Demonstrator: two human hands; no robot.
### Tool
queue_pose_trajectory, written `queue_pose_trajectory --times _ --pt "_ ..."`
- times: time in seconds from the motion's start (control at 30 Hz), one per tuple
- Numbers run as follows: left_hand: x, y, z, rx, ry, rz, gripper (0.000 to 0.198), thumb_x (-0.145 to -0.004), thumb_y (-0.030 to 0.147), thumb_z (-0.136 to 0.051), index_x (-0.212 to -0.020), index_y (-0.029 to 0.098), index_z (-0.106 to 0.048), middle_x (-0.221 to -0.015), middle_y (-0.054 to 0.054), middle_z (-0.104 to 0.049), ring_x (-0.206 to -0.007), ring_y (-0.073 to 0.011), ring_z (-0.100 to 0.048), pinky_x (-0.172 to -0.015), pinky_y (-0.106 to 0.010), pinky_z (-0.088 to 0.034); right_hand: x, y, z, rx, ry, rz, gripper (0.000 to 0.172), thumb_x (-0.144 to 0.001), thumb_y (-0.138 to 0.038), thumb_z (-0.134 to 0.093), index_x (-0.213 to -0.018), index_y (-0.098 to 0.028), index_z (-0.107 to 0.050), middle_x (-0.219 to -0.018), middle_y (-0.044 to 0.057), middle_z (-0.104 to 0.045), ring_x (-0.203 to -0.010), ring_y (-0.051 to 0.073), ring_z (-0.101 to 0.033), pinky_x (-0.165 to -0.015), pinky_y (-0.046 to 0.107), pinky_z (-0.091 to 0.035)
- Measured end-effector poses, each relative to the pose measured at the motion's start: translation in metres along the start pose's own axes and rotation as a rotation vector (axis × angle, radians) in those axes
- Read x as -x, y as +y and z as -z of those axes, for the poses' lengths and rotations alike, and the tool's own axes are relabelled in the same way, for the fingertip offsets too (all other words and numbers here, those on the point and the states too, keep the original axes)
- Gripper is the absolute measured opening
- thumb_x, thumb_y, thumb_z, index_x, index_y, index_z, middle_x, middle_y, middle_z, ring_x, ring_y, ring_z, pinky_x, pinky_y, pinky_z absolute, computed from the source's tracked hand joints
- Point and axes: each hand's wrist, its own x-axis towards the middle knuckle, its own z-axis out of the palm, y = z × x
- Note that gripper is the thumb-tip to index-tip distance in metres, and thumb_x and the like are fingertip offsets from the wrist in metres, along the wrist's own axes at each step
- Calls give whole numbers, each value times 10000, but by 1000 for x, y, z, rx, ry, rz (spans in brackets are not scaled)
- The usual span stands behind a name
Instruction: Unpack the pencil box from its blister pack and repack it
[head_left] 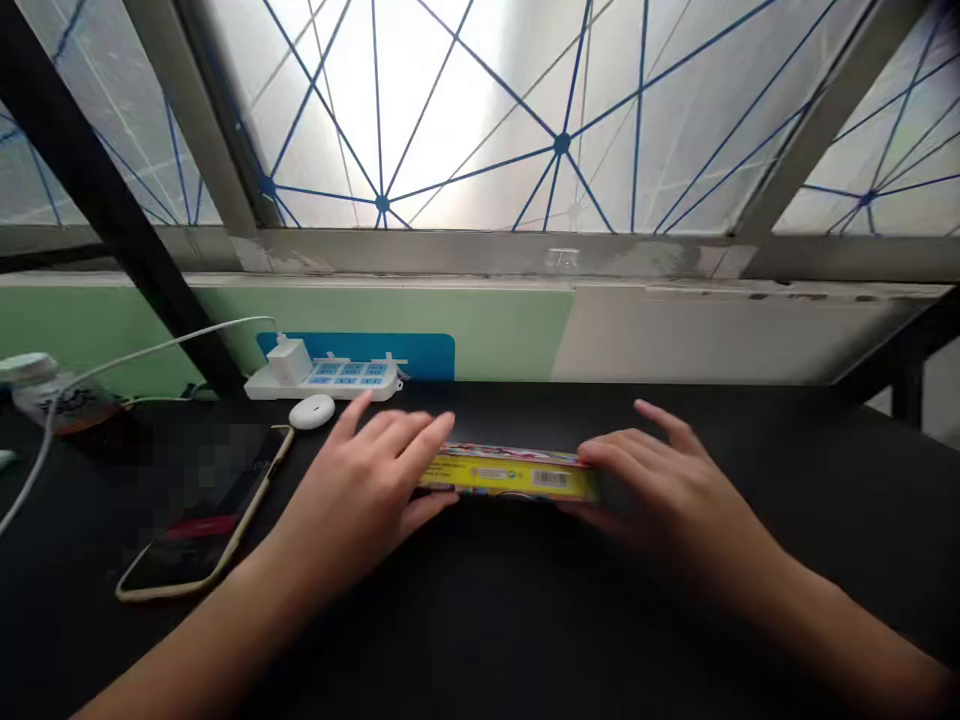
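Note:
A flat yellow box (504,473) with a barcode on its near side lies on the black table (487,620). My left hand (367,490) rests on the box's left end, fingers laid over the top and thumb under the near edge. My right hand (660,485) holds the right end, fingers curved over the top and thumb at the near side. Both hands grip the box between them.
A phone (206,520) in a pale case lies at the left. Behind it sit a white round object (312,411) and a white power strip (330,378) with a charger and cable. A jar (45,395) stands far left. A window runs behind.

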Motion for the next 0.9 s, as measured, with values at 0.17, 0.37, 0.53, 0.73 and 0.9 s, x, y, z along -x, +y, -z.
queue_pose_trajectory --times 0.17,0.37,0.53,0.73,0.9 --pt "-1 11 -12 37 -218 -72 321 -875 319 -741 -1153 200 -635 -1252 -88 -685 -1113 -311 -647 -1016 -522 -446 4 -16 -14 31 -109 80 252 -997 -296 -518 -1211 -178 -581 -1172 98 -733 -1039 265 -695 -970 466 -474" --pt "0 7 -23 143 -298 32 742 -886 594 -637 -1484 210 -425 -1552 -145 -435 -1415 -385 -401 -1111 -583 -354 3 -24 -26 12 -219 92 541 -962 -328 -582 -1456 -143 -462 -1461 162 -545 -1328 335 -523 -1030 512 -484" --pt "4 -4 -30 210 -408 175 1061 -770 903 -412 -1561 203 -318 -1627 -173 -257 -1490 -447 -193 -1146 -683 -200 1 -17 -25 -98 -382 53 743 -954 -507 -573 -1574 -223 -279 -1567 133 -396 -1437 341 -371 -1085 548 -437" --pt "1 0 -27 256 -425 196 1137 -710 964 -356 -1575 229 -283 -1633 -139 -260 -1501 -421 -180 -1160 -700 -110 14 25 -2 -218 -644 -57 709 -885 -663 -577 -1515 -437 -344 -1560 25 -397 -1406 376 -400 -1063 624 -427" --pt "2 -1 -20 293 -425 185 1108 -726 961 -328 -1563 235 -312 -1619 -154 -304 -1486 -428 -216 -1148 -705 -133 18 32 2 -197 -599 -118 565 -867 -669 -596 -1355 -386 -607 -1409 60 -600 -1332 406 -500 -1036 642 -438"
